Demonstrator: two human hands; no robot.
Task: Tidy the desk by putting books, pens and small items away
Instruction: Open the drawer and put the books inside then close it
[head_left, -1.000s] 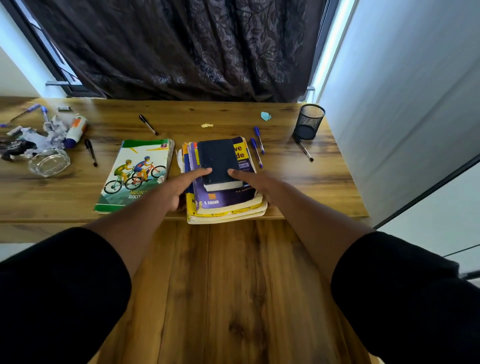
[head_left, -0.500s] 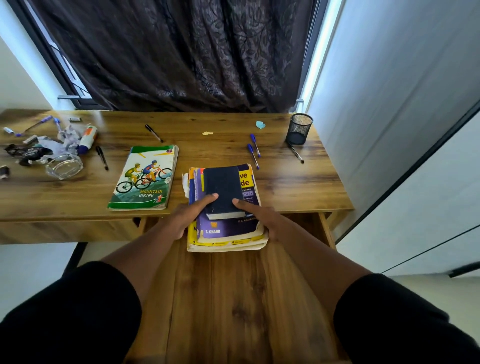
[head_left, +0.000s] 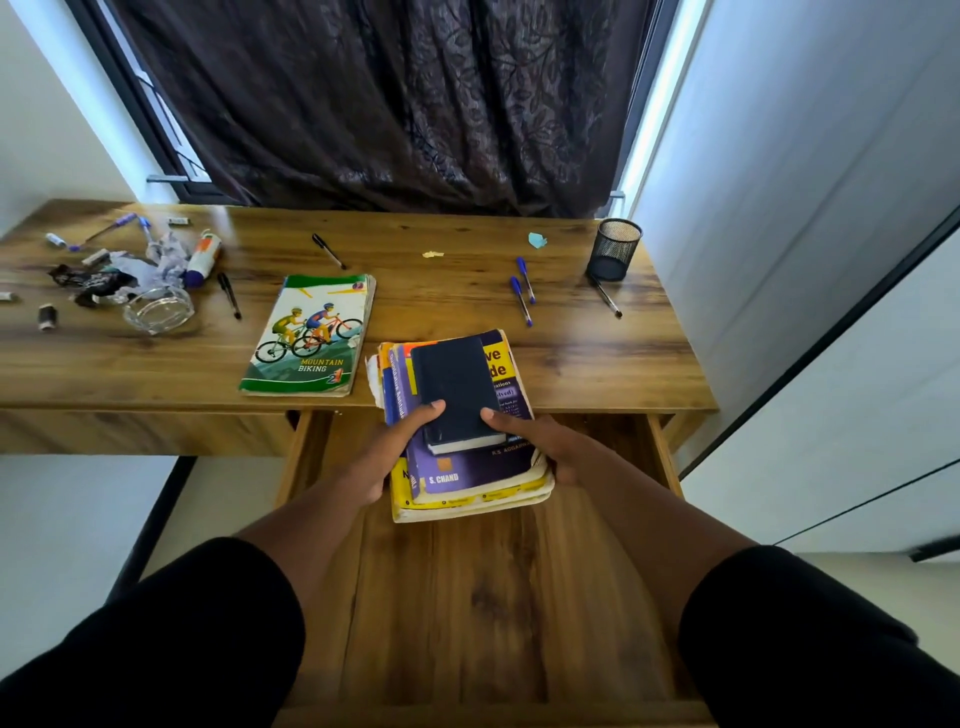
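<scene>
Book stack (head_left: 462, 457) gripped by both hands, over open drawer (head_left: 467, 597)

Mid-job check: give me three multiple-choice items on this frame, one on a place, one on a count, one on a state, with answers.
1. Where is the mesh pen cup?
A. desk's far right corner
B. inside the drawer
C. on the cycling book

2. How many blue pens lie just left of that cup?
A. none
B. two
C. five

3. What are both hands doing?
A. hanging idle
B. gripping the book stack
C. holding pens

Answers:
1 A, it stands by the right wall.
2 B, a pair lies side by side.
3 B, the left hand and right hand clasp the stack's sides over the open drawer.
</scene>
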